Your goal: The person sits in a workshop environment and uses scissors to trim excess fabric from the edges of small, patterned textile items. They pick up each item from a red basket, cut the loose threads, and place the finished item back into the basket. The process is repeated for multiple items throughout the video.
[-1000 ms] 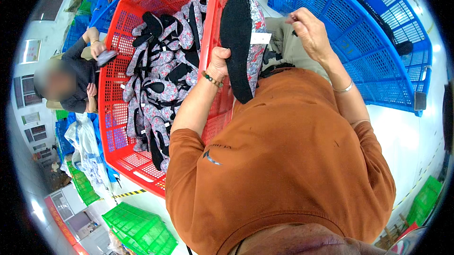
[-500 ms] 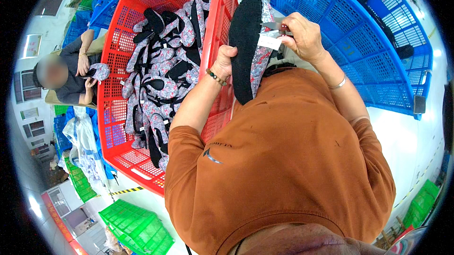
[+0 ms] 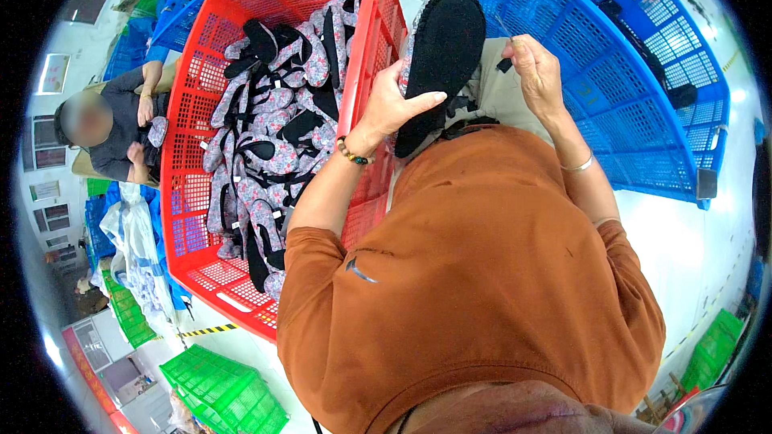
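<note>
My left hand [image 3: 391, 106] grips a slipper [image 3: 442, 52], its thumb across the black sole and its fingers behind the floral side. The sole faces up toward me and the toe points away. To the right of the slipper and apart from it, my right hand [image 3: 532, 74] is closed in a pinch on what look like small snips [image 3: 505, 65]. Only a dark bit and a thin line show at its fingertips, so their shape is mostly hidden. The white label seen earlier on the slipper is out of sight.
Left of me, a red plastic crate [image 3: 181, 193] holds a heap of floral slippers [image 3: 277, 152]. Blue crates [image 3: 595, 72] stand at the right. Across the red crate, another person [image 3: 121, 128] handles a slipper. Green crates [image 3: 225, 390] sit on the floor at the lower left.
The slipper has turned so its sole faces me and the label side is hidden. My right hand has drawn back from the slipper to the right. My left thumb now lies across the sole.
</note>
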Available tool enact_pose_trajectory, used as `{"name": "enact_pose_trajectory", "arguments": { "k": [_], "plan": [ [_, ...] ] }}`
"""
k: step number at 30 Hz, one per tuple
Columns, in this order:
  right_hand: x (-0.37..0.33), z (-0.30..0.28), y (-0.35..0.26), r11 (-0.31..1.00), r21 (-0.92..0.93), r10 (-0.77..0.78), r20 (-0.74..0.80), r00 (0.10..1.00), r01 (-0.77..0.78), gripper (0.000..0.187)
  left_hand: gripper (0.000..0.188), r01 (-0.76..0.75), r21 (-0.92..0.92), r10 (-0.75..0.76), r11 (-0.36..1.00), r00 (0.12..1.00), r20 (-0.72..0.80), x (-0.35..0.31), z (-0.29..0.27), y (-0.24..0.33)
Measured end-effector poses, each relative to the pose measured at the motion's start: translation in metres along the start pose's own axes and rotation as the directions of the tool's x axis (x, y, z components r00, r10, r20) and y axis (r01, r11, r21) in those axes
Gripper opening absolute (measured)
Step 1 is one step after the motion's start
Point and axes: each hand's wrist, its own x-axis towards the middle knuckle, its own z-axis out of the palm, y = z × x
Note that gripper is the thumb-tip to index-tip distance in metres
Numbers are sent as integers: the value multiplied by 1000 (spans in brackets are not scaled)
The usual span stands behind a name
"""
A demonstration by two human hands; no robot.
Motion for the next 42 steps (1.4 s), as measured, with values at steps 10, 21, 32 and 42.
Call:
{"name": "enact_pose_trajectory", "arguments": {
  "k": [10,21,32,42],
  "plan": [
    [-9,10,-21,966,-172,-195,16,981,195,24,52,-43,601,162,798,976,-146,-6,15,12],
    [-17,47,-12,984,43,166,113,980,-172,59,28,206,-600,-230,773,973,37,-5,13,-6],
    [-33,63,-3,973,-103,231,549,803,-208,42,18,-68,-973,-407,221,900,-155,18,-24,-55],
    [-4,26,4,937,36,293,460,838,-347,20,25,380,-293,-284,878,903,322,-3,8,-5]
  ]
}}
